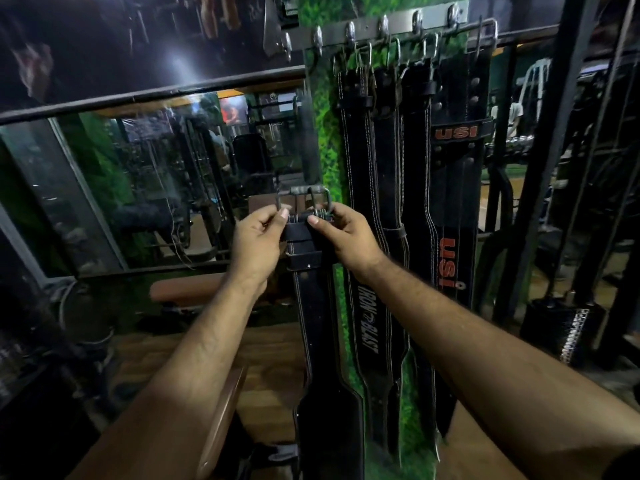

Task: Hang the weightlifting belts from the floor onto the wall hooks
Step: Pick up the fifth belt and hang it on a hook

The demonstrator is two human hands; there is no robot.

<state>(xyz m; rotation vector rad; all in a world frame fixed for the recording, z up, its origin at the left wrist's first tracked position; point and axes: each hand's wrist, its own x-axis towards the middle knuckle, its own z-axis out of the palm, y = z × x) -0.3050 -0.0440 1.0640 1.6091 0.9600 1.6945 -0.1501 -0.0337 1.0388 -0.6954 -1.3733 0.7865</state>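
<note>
Metal hook rail (388, 24) runs across the top at 12 to 1 o'clock, fixed to a green leaf-pattern wall panel (323, 140). Several black leather weightlifting belts hang from its hooks by their buckles, side by side, touching: a white-stitched belt (349, 140) toward 12, a USI belt (455, 188) toward 1. Leftmost hooks (318, 38) at 12 o'clock are bare. Wooden floor (270, 368) at 6 o'clock, with a brown padded bench (187, 291) standing at 8.

"USI" belt (453, 209), "IRON BLAST" belt (369, 317)
</note>
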